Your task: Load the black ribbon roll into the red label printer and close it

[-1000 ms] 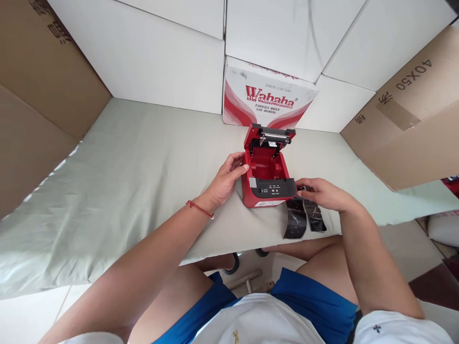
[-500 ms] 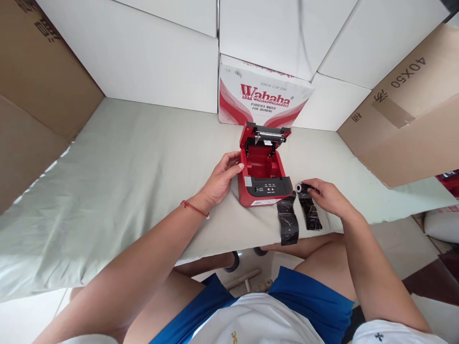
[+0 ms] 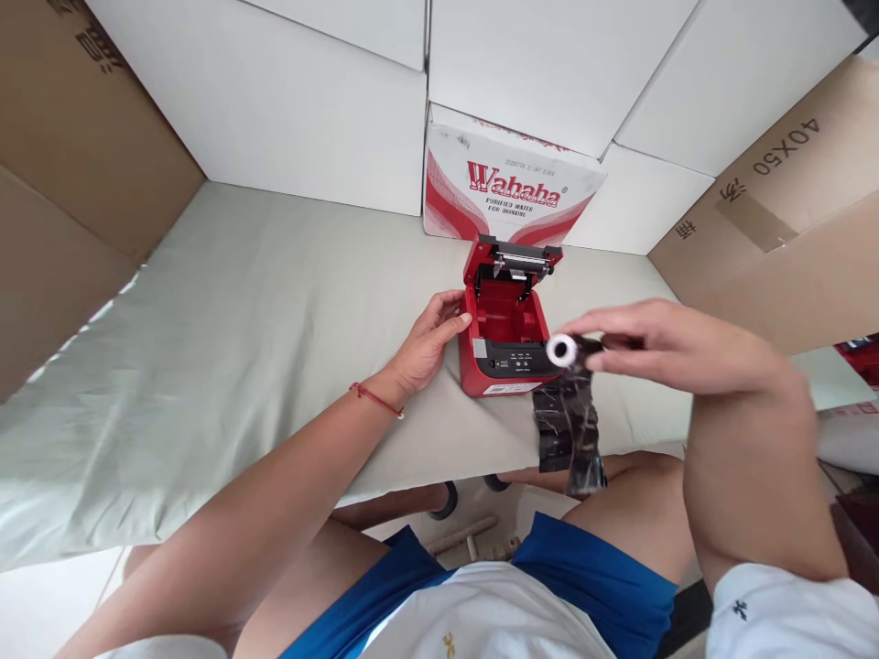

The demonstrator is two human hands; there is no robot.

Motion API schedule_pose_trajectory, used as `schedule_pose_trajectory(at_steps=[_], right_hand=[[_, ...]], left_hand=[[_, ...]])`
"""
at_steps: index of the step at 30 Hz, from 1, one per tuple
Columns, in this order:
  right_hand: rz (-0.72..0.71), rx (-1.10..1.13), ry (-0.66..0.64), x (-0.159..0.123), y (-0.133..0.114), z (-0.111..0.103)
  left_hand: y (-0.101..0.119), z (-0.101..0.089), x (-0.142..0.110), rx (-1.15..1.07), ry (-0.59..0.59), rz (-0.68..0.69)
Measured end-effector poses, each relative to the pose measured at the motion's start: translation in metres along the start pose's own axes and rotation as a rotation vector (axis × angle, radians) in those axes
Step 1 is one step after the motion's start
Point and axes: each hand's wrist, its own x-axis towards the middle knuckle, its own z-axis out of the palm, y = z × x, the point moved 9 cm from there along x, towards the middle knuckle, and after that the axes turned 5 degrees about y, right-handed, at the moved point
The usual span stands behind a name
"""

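A red label printer (image 3: 506, 322) stands on the cloth with its lid raised and its inner bay bare. My left hand (image 3: 436, 339) grips the printer's left wall, thumb on the rim and fingers along the outside. To the right of the printer, my right hand (image 3: 642, 343) is closed around a small black roll (image 3: 555, 351) with a white core end facing left. A loose black strip (image 3: 580, 430) trails down from this roll past the cloth's edge. Behind it, a second black strip (image 3: 549, 428) lies at the front edge, partly hidden.
Pale green cloth (image 3: 275, 302) covers the surface. A Wahaha water carton (image 3: 508, 197) stands behind the printer against stacked white boxes (image 3: 322, 110). Brown cartons flank both sides, one at the left (image 3: 75, 174) and one at the right (image 3: 775, 220).
My right hand has lifted the black roll off the cloth, up toward me and left to the printer's front right corner, its strip trailing. My left hand stays on the printer.
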Motion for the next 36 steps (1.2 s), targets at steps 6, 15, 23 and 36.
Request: schedule_pose_trajectory(at_steps=[6, 15, 23, 36], right_hand=[[0.110, -0.304, 0.012, 0.089, 0.004, 0.026], [0.158, -0.431, -0.160, 0.120, 0.009, 0.047], [0.113, -0.427, -0.225, 0.124, 0.006, 0.061], [-0.100, -0.381, 0.747, 0.083, -0.006, -0.015]], left_hand=[[0.002, 0.003, 0.001, 0.029, -0.022, 0.035], [0.057, 0.014, -0.036, 0.593, 0.041, 0.574], [0.049, 0.057, -0.064, 0.842, -0.354, 0.712], [0.041, 0.060, -0.081, 0.798, -0.362, 0.844]])
